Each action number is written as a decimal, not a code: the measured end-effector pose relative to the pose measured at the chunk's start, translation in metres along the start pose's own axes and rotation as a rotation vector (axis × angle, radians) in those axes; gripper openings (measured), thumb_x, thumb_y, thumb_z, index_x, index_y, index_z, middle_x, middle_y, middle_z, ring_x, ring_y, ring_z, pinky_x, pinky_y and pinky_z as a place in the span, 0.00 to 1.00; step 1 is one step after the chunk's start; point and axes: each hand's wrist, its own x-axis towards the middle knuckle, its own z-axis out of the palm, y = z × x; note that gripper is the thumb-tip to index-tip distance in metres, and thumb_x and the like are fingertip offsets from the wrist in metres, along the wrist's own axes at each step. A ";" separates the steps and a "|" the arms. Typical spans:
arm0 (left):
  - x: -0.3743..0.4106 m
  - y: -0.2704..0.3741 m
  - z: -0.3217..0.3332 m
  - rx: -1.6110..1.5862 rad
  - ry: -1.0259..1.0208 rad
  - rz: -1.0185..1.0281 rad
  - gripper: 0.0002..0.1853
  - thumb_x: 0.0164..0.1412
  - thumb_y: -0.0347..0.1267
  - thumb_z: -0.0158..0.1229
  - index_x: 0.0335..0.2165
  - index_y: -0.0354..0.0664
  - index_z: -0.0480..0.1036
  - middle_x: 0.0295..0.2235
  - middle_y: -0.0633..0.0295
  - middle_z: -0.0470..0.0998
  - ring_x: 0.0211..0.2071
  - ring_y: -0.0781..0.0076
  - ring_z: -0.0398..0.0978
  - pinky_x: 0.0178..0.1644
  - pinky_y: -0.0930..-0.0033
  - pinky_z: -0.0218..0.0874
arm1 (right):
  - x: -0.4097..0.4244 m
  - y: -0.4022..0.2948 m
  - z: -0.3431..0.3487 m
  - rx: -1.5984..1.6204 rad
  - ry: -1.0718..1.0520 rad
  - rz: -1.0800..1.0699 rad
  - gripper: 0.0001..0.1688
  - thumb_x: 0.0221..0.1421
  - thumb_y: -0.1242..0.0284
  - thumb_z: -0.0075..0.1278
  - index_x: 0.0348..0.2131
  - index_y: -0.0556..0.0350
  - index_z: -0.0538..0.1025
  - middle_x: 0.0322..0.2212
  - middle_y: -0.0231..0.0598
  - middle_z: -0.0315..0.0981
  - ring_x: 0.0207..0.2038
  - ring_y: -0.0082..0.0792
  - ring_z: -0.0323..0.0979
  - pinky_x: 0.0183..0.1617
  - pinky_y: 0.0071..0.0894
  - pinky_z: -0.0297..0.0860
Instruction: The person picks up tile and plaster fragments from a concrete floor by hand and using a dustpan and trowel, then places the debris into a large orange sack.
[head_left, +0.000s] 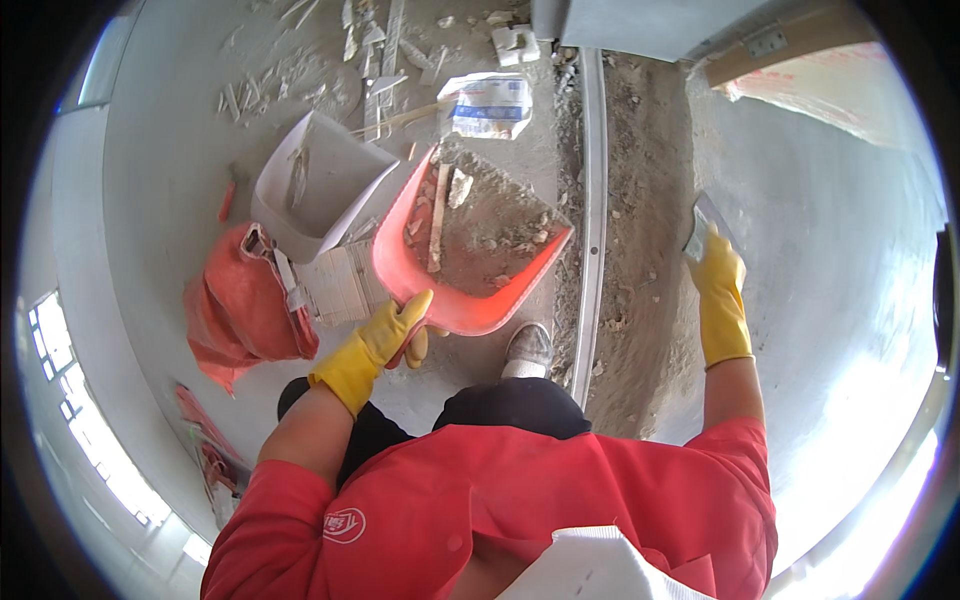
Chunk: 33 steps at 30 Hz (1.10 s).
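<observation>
Both my hands wear yellow rubber gloves. My left hand (396, 328) grips the handle of a red plastic dustpan (409, 281), which faces away from me. Grey dirt, plaster lumps and a thin wood strip (439, 217) lie in the pan. Out to the right, my right hand (716, 262) holds a scraper (700, 229) with a wide flat blade. The blade is at the edge of a dusty strip of floor (637, 247), beside a smooth grey surface (810, 247); whether it touches is hard to tell.
A metal track (592, 225) runs along the floor right of the dustpan. Left of it are a white dustpan (322, 187), a red sack (244, 307) and a cardboard piece (341, 281). Farther off lie a printed bag (486, 106) and plaster scraps (382, 52). My shoe (529, 343) stands near the track.
</observation>
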 end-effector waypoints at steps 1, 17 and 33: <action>-0.003 -0.010 -0.005 -0.007 0.020 0.019 0.39 0.67 0.62 0.47 0.32 0.33 0.79 0.12 0.57 0.72 0.11 0.66 0.70 0.17 0.67 0.61 | 0.006 -0.017 -0.015 0.161 0.095 -0.096 0.43 0.57 0.58 0.59 0.66 0.44 0.63 0.45 0.54 0.79 0.46 0.56 0.78 0.50 0.51 0.74; -0.039 -0.100 -0.012 -0.199 0.201 0.050 0.37 0.68 0.61 0.45 0.32 0.36 0.79 0.11 0.56 0.72 0.09 0.72 0.62 0.13 0.70 0.50 | 0.180 -0.277 -0.142 -0.088 0.090 -0.122 0.30 0.66 0.58 0.42 0.65 0.36 0.64 0.54 0.45 0.76 0.57 0.47 0.75 0.59 0.52 0.69; -0.021 -0.097 -0.004 -0.284 0.129 0.065 0.37 0.69 0.61 0.45 0.33 0.35 0.78 0.12 0.57 0.73 0.09 0.72 0.66 0.13 0.72 0.50 | 0.181 -0.238 -0.132 0.254 0.225 -0.168 0.25 0.61 0.59 0.51 0.56 0.37 0.70 0.49 0.50 0.78 0.55 0.54 0.75 0.58 0.54 0.69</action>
